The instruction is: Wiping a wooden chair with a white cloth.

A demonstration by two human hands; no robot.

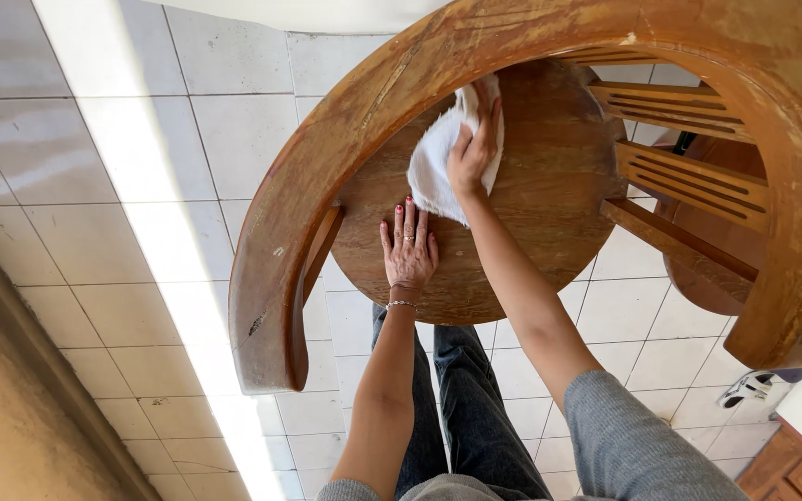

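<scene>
A round wooden chair with a curved backrest (pixel 290 213) and a round seat (pixel 549 186) stands below me. My right hand (pixel 475 148) presses a white cloth (pixel 431 172) against the far left part of the seat. My left hand (pixel 408 246) lies flat on the seat's near edge, fingers spread, holding nothing. It wears a ring and a thin bracelet. Slatted wooden supports (pixel 689 181) join the backrest to the seat on the right.
White floor tiles (pixel 141 186) surround the chair, with a bright strip of sunlight running across them. A tan wall (pixel 11 408) runs along the lower left. Wooden furniture (pixel 791 468) shows at the bottom right corner. My legs in dark jeans (pixel 466 408) stand near the chair.
</scene>
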